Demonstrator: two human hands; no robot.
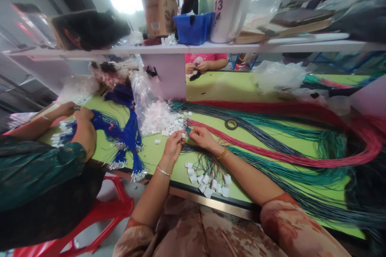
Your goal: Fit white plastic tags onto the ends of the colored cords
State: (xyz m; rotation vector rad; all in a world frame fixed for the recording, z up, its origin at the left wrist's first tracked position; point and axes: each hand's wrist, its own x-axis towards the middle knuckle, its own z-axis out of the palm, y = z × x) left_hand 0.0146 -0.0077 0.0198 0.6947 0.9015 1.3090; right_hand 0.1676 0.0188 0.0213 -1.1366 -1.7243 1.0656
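My left hand (174, 146) is closed in a pinch on a small white connector housing (183, 135). Close beside it, my right hand (203, 138) has thumb and fingers pressed together at the ends of the wires; which wire they grip is too small to tell. A heap of loose white connector housings (164, 118) lies just beyond my left hand. Red wires (256, 147) run off to the right from near my hands, with green wires (271, 168) and black wires (259, 128) alongside. Nearer to me lie several wired white connectors (208, 182) at the table edge.
At left a co-worker's hands (80, 112) handle blue wires (128, 128). Another person's hands (199, 66) work across the table. A tape roll (230, 124) lies among the wires. Overhead, a shelf (120, 51) holds a blue bin (193, 28) and a white mug (227, 12).
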